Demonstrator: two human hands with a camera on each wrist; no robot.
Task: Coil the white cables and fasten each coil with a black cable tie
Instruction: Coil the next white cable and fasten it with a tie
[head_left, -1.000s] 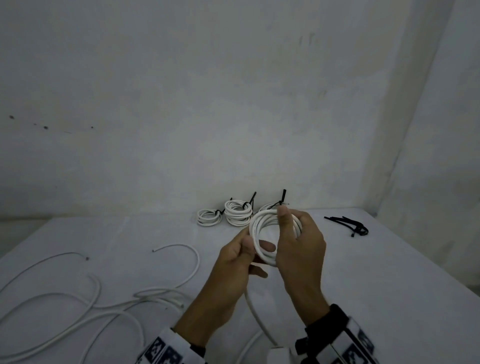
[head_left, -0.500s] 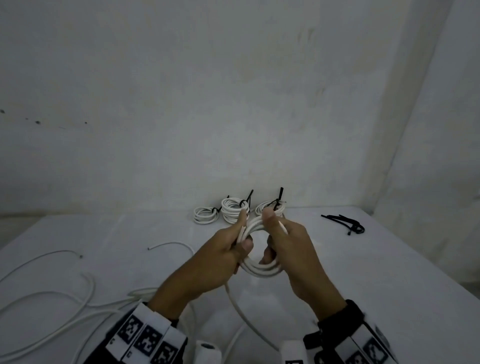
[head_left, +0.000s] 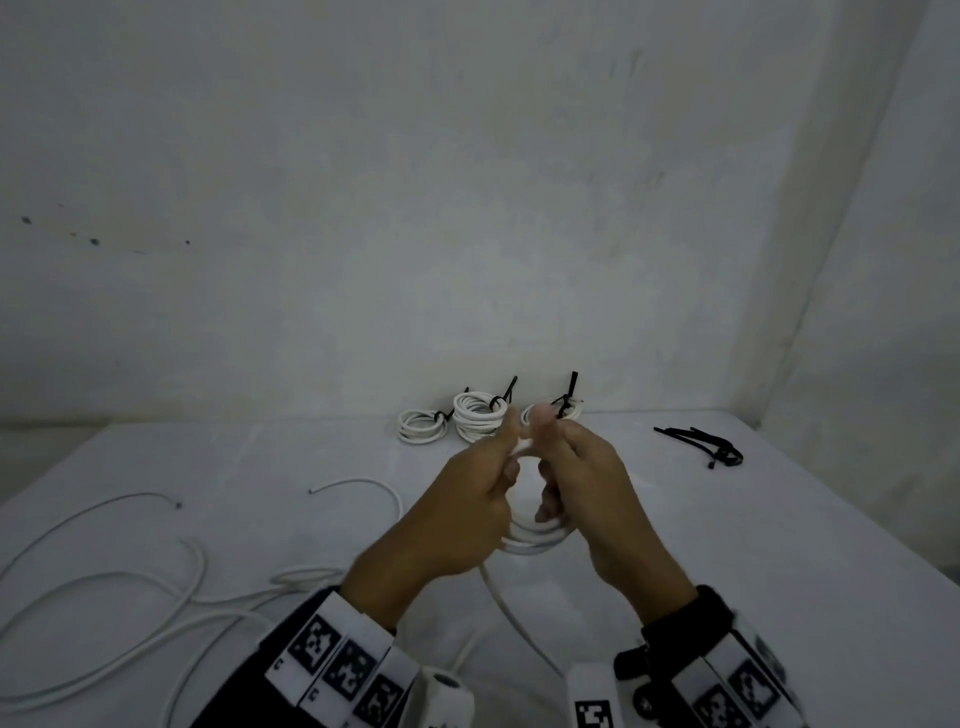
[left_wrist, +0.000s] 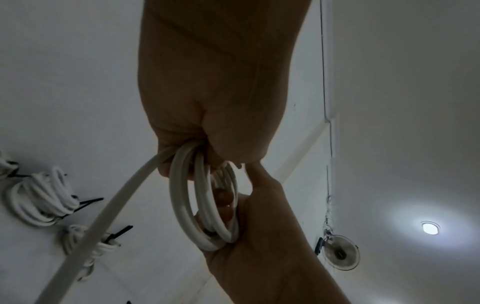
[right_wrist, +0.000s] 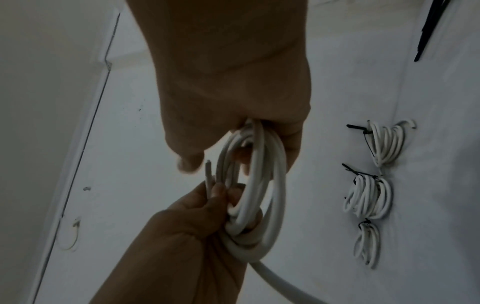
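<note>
Both hands hold a small coil of white cable (head_left: 535, 538) upright above the white table (head_left: 727, 545). My left hand (head_left: 467, 499) grips its left side, with the coil (left_wrist: 205, 205) running out of the fist. My right hand (head_left: 576, 478) grips the right side, fingers curled through the coil (right_wrist: 254, 185). The thumbs nearly meet at the top. The cable's loose tail (head_left: 511, 613) trails down toward me. A short cut end (right_wrist: 208, 174) sticks up by the left fingers. No tie is on this coil.
Three tied white coils (head_left: 480, 415) with black ties stand at the back by the wall. A bundle of loose black cable ties (head_left: 706, 444) lies at the right rear. Several loose white cables (head_left: 130, 587) sprawl over the table's left side.
The left hand has moved up from the coil's lower left to grip beside the right thumb. The coil has sunk lower between the hands, and both hands have drifted slightly left.
</note>
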